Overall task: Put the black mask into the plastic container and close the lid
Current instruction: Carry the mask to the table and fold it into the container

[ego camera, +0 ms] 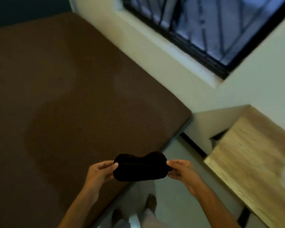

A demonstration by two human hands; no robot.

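A brown bed point(64, 96) fills the left of the view. In front of it, the left hand point(99, 171) pinches one end of the single black mask point(139, 167), and the right hand point(182, 171) pinches the other end. The mask is stretched flat in the air between them, over the bed's edge, probably so it can be carried or folded for storing. At far right stands one pale wooden worktop point(247, 162). No plastic container or lid is in view. One barred window point(220, 25) sits above.
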